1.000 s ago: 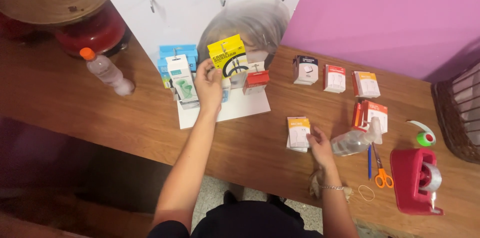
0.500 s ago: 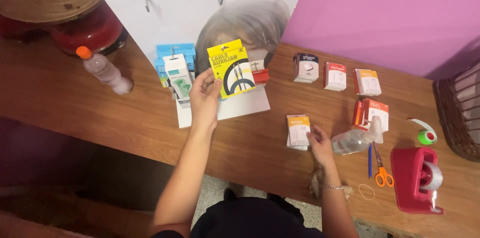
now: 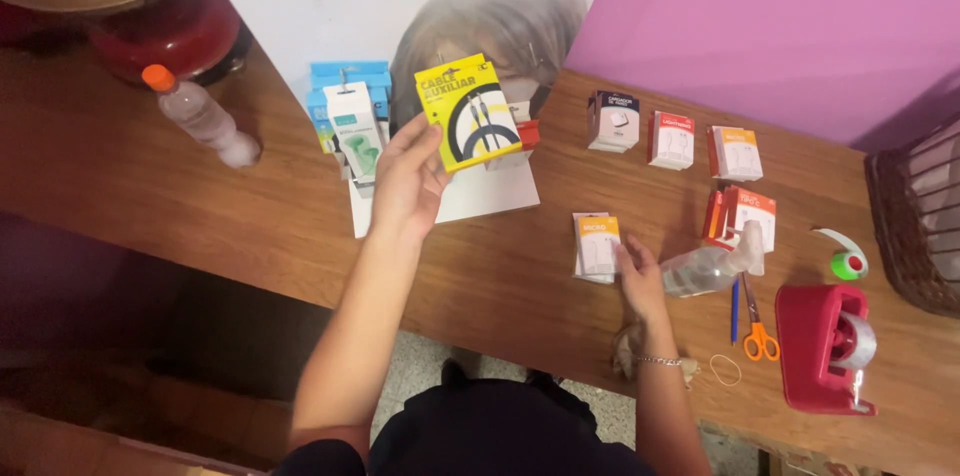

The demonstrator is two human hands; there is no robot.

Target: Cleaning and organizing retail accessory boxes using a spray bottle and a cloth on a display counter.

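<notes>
The left hand is raised over the desk, its fingers curled round the lower left corner of a yellow package with a black cable coil pictured on it, held up tilted in front of a clear plastic bag. The right hand lies flat and loosely spread on the wood, its fingertips touching the edge of a small white box with an orange label; it grips nothing. What the plastic bag holds is blurred, and a red item just behind the yellow package is mostly hidden. Left of the held package stand blue and white packs on a white sheet. Further right, a row of small white and red boxes stands near the purple wall. A spray bottle lies just beside the right hand, with orange-handled scissors and a red tape dispenser beyond.
</notes>
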